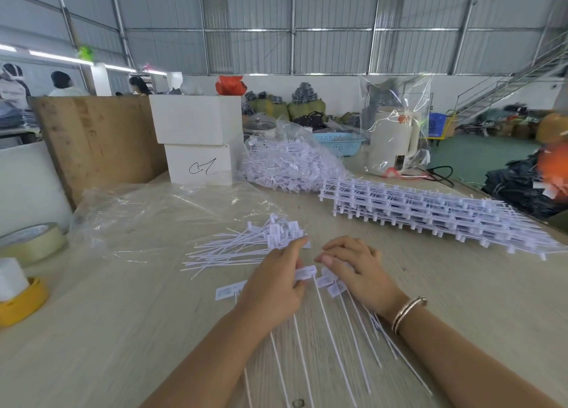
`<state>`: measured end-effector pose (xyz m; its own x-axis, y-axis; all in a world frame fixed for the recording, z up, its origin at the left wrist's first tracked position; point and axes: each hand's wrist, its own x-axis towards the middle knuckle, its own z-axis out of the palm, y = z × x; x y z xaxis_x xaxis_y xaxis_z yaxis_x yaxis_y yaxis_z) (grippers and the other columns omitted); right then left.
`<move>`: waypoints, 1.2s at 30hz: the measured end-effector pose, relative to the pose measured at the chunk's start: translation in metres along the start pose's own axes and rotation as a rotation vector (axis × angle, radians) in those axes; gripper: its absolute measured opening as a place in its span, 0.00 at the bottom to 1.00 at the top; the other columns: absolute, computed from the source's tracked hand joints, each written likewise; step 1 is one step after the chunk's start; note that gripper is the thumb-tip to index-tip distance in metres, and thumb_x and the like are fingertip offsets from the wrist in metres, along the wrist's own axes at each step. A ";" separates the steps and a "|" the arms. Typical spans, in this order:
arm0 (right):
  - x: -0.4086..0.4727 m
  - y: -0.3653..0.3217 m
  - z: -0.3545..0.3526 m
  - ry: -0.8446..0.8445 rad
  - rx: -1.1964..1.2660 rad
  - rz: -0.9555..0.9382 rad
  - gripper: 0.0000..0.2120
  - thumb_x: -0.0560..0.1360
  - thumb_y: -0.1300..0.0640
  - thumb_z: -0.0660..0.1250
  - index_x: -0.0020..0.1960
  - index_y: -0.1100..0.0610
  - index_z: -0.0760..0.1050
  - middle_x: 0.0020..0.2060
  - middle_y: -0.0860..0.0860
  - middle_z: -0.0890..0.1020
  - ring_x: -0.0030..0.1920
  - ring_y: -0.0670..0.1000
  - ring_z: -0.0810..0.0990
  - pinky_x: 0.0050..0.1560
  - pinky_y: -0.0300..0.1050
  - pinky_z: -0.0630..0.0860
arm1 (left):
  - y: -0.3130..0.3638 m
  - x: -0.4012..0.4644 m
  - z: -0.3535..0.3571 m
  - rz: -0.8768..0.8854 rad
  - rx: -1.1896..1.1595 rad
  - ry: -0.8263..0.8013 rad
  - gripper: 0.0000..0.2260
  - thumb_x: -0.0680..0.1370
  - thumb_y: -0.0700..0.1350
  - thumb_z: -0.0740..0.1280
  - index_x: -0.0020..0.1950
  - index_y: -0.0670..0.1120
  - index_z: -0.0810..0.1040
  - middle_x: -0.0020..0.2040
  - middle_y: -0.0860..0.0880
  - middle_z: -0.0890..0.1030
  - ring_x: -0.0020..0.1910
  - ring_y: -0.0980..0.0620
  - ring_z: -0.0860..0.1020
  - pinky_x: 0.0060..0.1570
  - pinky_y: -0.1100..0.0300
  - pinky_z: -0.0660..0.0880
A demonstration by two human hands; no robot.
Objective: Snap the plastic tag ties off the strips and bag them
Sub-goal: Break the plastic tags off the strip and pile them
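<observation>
Two hands work at the near middle of the table (107, 331). Toward its left edge lies an empty clear bag (147, 211), and beside it a loose pile of snapped ties (246, 244). The left hand (276, 284) curls its fingers around one tag head; the right hand (356, 269) presses bent fingers on the other heads of the strip (332, 315). Snapping seems in progress. Next, I think, a twist must free the tie. Full strips (430, 214) wait near the right edge.

Left hand (274, 280), right hand (353, 269) on loose tag ties (325, 315); strips (430, 211) beside.
</observation>
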<state>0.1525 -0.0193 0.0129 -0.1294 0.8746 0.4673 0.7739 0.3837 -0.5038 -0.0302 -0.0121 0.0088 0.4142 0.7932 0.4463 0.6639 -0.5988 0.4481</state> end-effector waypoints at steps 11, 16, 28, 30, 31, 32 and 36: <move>0.002 -0.001 0.003 -0.042 0.385 0.124 0.15 0.75 0.63 0.66 0.32 0.50 0.77 0.41 0.45 0.75 0.44 0.42 0.75 0.54 0.42 0.67 | 0.000 -0.003 -0.008 0.083 0.094 -0.079 0.21 0.71 0.41 0.62 0.64 0.52 0.68 0.57 0.54 0.74 0.54 0.54 0.73 0.51 0.59 0.70; 0.000 -0.008 0.002 -0.142 0.350 0.127 0.12 0.74 0.55 0.68 0.32 0.49 0.77 0.42 0.44 0.76 0.46 0.43 0.75 0.62 0.55 0.66 | 0.000 -0.001 -0.006 0.094 0.164 -0.037 0.07 0.74 0.45 0.65 0.49 0.53 0.68 0.45 0.57 0.72 0.45 0.54 0.72 0.39 0.60 0.64; -0.004 -0.011 -0.003 -0.192 0.452 0.021 0.06 0.73 0.59 0.70 0.41 0.48 0.81 0.44 0.52 0.77 0.43 0.44 0.77 0.47 0.36 0.73 | -0.001 0.002 -0.008 -0.119 -0.316 -0.074 0.02 0.73 0.47 0.72 0.42 0.53 0.80 0.40 0.55 0.81 0.39 0.60 0.77 0.40 0.66 0.72; -0.004 -0.009 -0.003 -0.174 0.470 0.005 0.04 0.73 0.60 0.69 0.42 0.52 0.81 0.43 0.51 0.77 0.43 0.45 0.78 0.47 0.39 0.74 | -0.001 0.003 -0.010 -0.157 -0.419 -0.107 0.02 0.73 0.46 0.72 0.42 0.53 0.81 0.38 0.54 0.82 0.36 0.61 0.78 0.39 0.67 0.72; -0.004 -0.007 -0.003 -0.161 0.478 -0.006 0.03 0.73 0.61 0.69 0.42 0.54 0.80 0.42 0.50 0.78 0.43 0.46 0.78 0.48 0.42 0.74 | -0.002 0.004 -0.012 -0.170 -0.472 -0.124 0.03 0.73 0.45 0.72 0.41 0.53 0.81 0.36 0.54 0.81 0.35 0.61 0.77 0.39 0.67 0.72; -0.003 -0.007 -0.003 -0.145 0.504 -0.014 0.02 0.73 0.60 0.69 0.42 0.56 0.79 0.41 0.50 0.78 0.42 0.46 0.78 0.48 0.44 0.74 | -0.003 0.004 -0.013 -0.181 -0.511 -0.136 0.04 0.73 0.45 0.72 0.40 0.53 0.81 0.33 0.55 0.80 0.33 0.61 0.77 0.38 0.67 0.72; -0.004 -0.006 -0.003 -0.054 0.620 0.083 0.04 0.73 0.59 0.68 0.40 0.56 0.77 0.38 0.48 0.77 0.40 0.46 0.77 0.47 0.46 0.72 | -0.004 0.001 -0.011 -0.170 -0.427 -0.117 0.07 0.71 0.46 0.74 0.39 0.56 0.78 0.35 0.58 0.79 0.33 0.66 0.75 0.37 0.72 0.70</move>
<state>0.1502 -0.0267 0.0165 -0.1274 0.9164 0.3793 0.2818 0.4001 -0.8721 -0.0394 -0.0095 0.0162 0.4056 0.8764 0.2598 0.4231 -0.4320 0.7965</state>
